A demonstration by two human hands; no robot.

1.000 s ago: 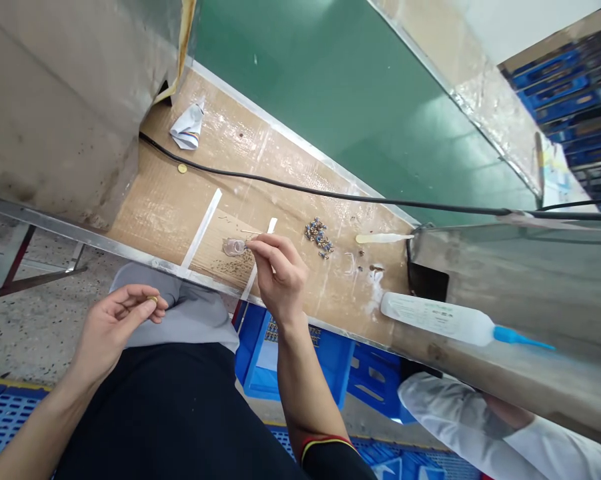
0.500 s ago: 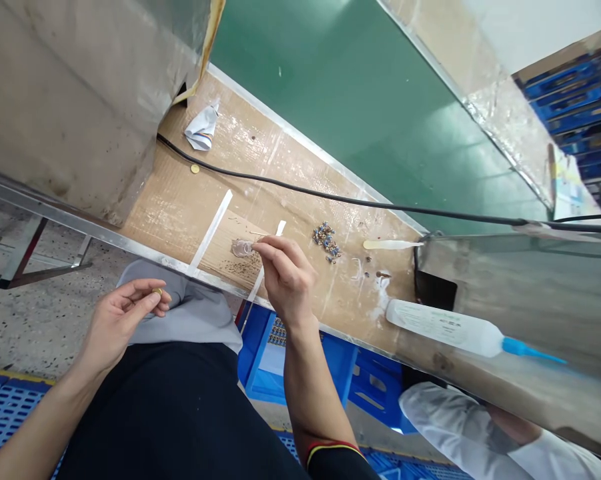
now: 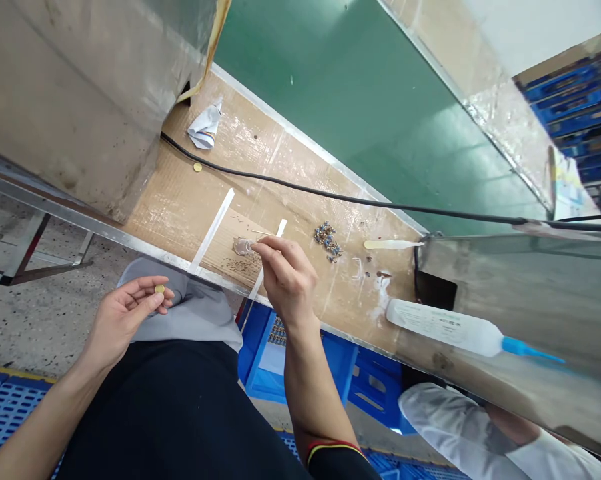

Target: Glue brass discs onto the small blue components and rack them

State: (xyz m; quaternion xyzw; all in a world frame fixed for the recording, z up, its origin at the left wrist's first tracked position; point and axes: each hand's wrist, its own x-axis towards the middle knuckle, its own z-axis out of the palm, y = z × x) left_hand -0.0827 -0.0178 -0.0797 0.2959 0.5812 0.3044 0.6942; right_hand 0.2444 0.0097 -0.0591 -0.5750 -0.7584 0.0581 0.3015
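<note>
My left hand (image 3: 130, 310) is closed in a pinch on a small round gold-coloured disc (image 3: 160, 289), held over my lap in front of the bench edge. My right hand (image 3: 290, 277) is pinched around a thin pale stick (image 3: 258, 232), part of which sticks out beyond the fingers. Those fingertips are at the edge of a small clear plastic piece (image 3: 242, 247) on a cardboard sheet; whether they touch it I cannot tell. Many tiny brown specks (image 3: 237, 265) lie beside the plastic piece. Another gold disc (image 3: 197, 167) rests farther back, near the black cable.
A black cable (image 3: 300, 191) crosses the cardboard-covered bench (image 3: 155, 213). Small metal parts (image 3: 326, 239) lie in a heap right of my hand. Farther right are a pale tapered tool (image 3: 393, 245) and a white squeeze bottle (image 3: 443, 327). A crumpled cloth (image 3: 206, 125) lies back left.
The disc in my left hand has turned so that more of its flat face shows. My right hand stays almost in place, and the view has shifted slightly.
</note>
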